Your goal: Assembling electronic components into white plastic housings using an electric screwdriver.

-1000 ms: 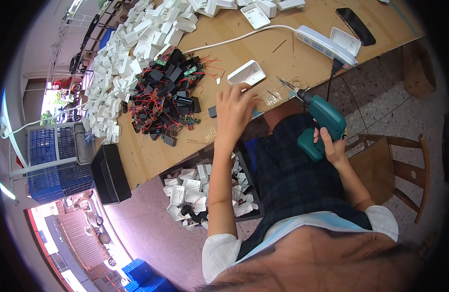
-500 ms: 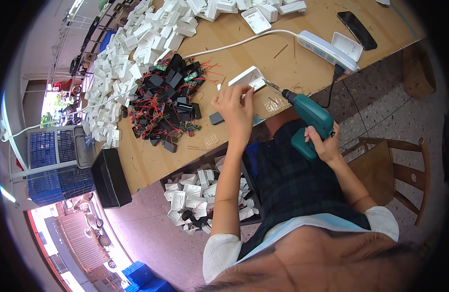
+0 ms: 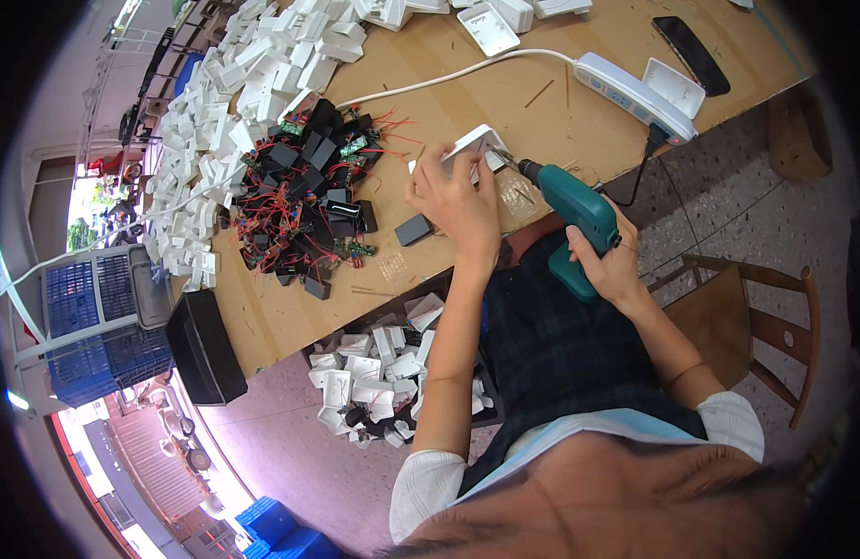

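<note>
On the table's near edge lies a white plastic case, open side up. My left hand grips its near left side with bent fingers, which hide part of it. My right hand is wrapped round the handle of a green electric screwdriver. The tool's black nose and bit point left at the right end of the case; whether the bit touches a screw is too small to tell. A small dark grey block rests just left of my left wrist.
Left of my hands is a heap of black boxes with red wires and circuit boards. White cases pile up behind it. A power strip and a phone lie right. Below stands a bin of white cases; a wooden chair is right.
The screwdriver has come left and slightly up, its bit now at the case's right end. My left hand has shifted a little right, its fingers farther over the case.
</note>
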